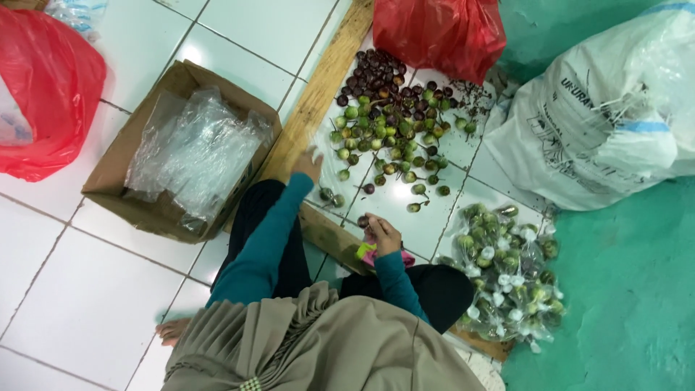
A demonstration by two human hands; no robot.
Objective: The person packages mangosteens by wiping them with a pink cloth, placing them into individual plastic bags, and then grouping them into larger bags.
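Note:
I sit on a white tiled floor in teal sleeves and black trousers. My left hand (308, 165) reaches forward with fingers apart and holds nothing, at the near left edge of a spread of small round green and dark purple fruits (387, 123). Closer to my lap, my right hand (384, 234) is closed on one small dark fruit (363, 221). A small yellow-green and pink object (366, 253) lies just under that hand. To my right is a heap of clear plastic packets filled with the same fruits (507, 279).
A cardboard box (116, 156) holding empty clear plastic bags (192, 148) stands at my left. A wooden plank (322, 90) runs diagonally beside the fruits. Red plastic bags sit at the far left (47, 94) and top (441, 32). A white sack (608, 116) lies on the teal floor (630, 289) at right.

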